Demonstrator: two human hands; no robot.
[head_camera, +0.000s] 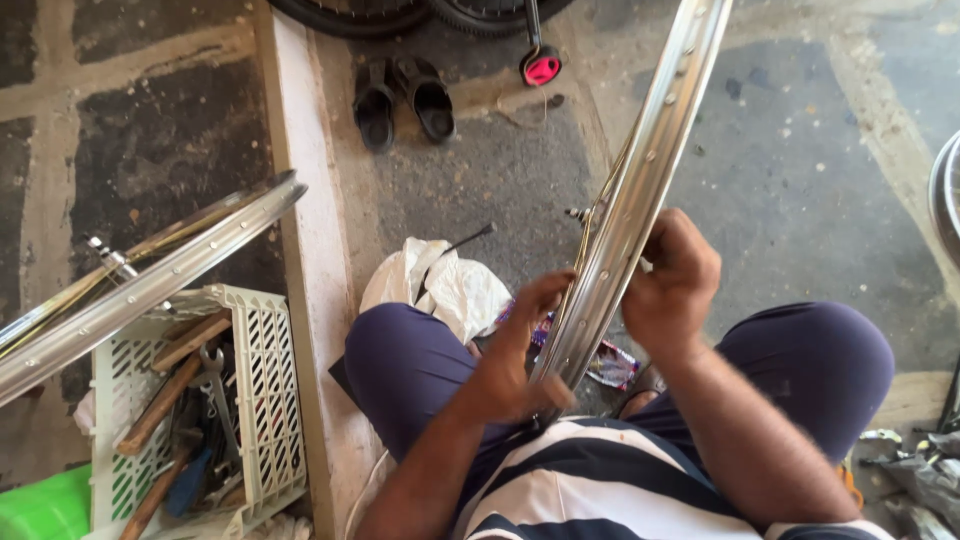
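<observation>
Rim (640, 190), shiny silver, spoke holes, upright

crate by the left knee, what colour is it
Pale cream-white plastic crate with slotted sides, holding tools; seen best in the head view.

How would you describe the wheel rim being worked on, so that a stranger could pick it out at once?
Start at the seated person's knees in dark blue trousers. Between them a silver wheel rim rises steeply, gripped by the left hand and right hand. Unlike the other rim over the crate, it is held.
</observation>
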